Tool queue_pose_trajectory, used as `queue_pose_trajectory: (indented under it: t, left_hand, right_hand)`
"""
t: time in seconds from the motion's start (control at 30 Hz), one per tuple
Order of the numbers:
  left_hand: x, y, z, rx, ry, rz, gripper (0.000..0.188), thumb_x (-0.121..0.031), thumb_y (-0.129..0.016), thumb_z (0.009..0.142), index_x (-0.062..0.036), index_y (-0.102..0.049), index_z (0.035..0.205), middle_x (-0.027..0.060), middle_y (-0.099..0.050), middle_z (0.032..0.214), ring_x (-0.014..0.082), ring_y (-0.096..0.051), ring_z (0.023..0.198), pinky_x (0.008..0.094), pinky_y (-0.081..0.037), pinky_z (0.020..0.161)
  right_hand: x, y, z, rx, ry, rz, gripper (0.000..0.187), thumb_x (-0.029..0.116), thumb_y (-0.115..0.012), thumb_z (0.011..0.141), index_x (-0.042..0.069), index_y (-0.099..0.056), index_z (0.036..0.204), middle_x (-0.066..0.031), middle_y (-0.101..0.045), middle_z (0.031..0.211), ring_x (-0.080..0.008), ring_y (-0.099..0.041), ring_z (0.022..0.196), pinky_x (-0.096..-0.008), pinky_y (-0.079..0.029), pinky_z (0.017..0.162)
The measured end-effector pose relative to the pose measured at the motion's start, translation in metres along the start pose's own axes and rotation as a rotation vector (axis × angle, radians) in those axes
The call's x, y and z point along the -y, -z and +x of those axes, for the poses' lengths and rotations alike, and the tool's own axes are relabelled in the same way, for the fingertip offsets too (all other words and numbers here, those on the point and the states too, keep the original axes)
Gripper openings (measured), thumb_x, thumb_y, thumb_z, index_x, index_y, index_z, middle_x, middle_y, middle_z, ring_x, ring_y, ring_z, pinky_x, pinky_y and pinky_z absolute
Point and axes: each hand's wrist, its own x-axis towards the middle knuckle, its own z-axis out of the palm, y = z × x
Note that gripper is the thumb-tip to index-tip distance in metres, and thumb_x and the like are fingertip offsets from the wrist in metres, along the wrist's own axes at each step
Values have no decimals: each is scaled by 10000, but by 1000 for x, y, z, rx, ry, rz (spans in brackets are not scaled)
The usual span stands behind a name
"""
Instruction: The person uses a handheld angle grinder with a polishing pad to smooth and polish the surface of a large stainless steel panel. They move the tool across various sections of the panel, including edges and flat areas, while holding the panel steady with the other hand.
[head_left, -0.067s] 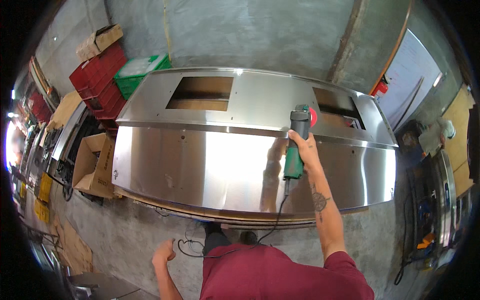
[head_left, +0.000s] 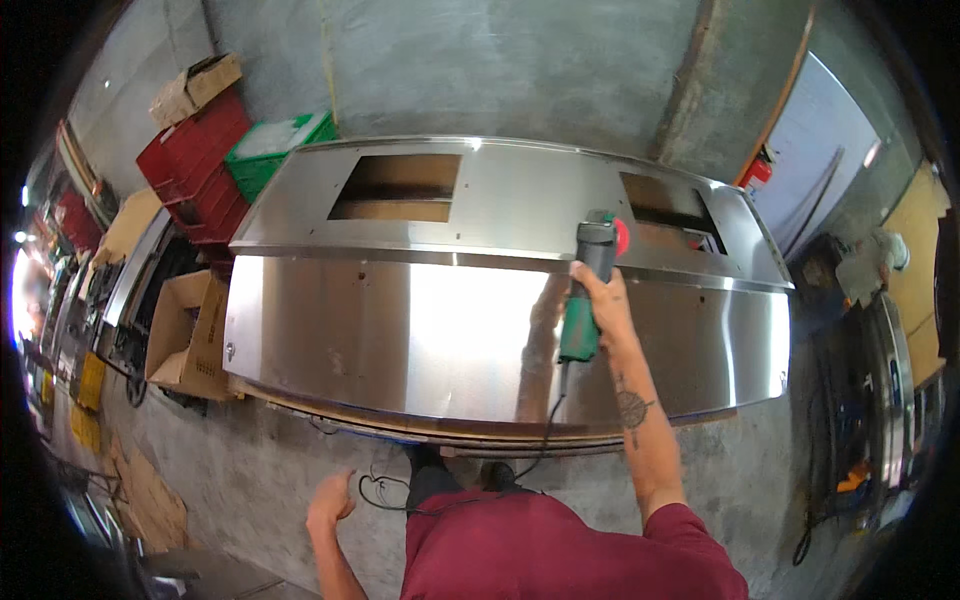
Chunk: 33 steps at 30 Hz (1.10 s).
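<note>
My right hand (head_left: 603, 297) is wrapped round the green-and-black body of an angle grinder (head_left: 579, 335). Its red disc (head_left: 622, 238) sits at the head's right side, over the far part of a large shiny sheet-metal panel (head_left: 470, 330). Whether the disc touches the metal I cannot tell. From the grinder's lower end a black power cord (head_left: 548, 432) runs across the panel's near edge and past my body. My left hand (head_left: 330, 499) hangs low on the left, fingers loosely curled with nothing seen in them, beside a loop of the cord.
Two rectangular cutouts, left (head_left: 395, 188) and right (head_left: 675, 210), pierce the panel's far part. Red crates (head_left: 200, 160), a green crate (head_left: 280, 150) and an open cardboard box (head_left: 187, 330) stand on the left. A fire extinguisher (head_left: 757, 174) is at the far right.
In the picture, my right hand and the grinder have shifted slightly left, the grinder's lower end tilting a little further left. My left hand stays nearly still.
</note>
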Motion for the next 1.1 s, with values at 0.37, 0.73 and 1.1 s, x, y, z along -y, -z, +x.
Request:
queue_pose_trajectory:
  t: [0.37, 0.73, 1.1]
  left_hand:
    - [-237, 57, -88, -245, -674, -752, 961, -265, -760, 1020, 48, -164, 1706, 357, -387, 1652, 435, -464, 1503, 479, -397, 1227]
    - [-88, 28, -125, -284, -518, -572, 763, -65, -667, 1034, -22, -277, 1688, 318, -597, 1483, 491, -624, 1335, 469, -504, 1089]
    - [-68, 20, -102, -272, -655, -545, 732, -38, -694, 967, 30, -383, 1626, 292, -684, 1306, 414, -713, 1175, 452, -550, 1007]
  right_hand:
    - [-46, -88, -184, -50, -30, 338, 423, 252, -778, 1018, 17, -480, 1204, -123, -665, 879, -218, -711, 674, -371, -610, 579]
    - [-105, -183, -279, 92, -50, 246, 554, 323, -817, 997, 16, -468, 1298, -88, -627, 1068, -152, -665, 907, -331, -578, 784]
    - [-120, -186, -300, -101, -67, 32, 668, 484, -807, 979, -2, -527, 1342, -132, -703, 1144, -230, -697, 1033, -389, -564, 912]
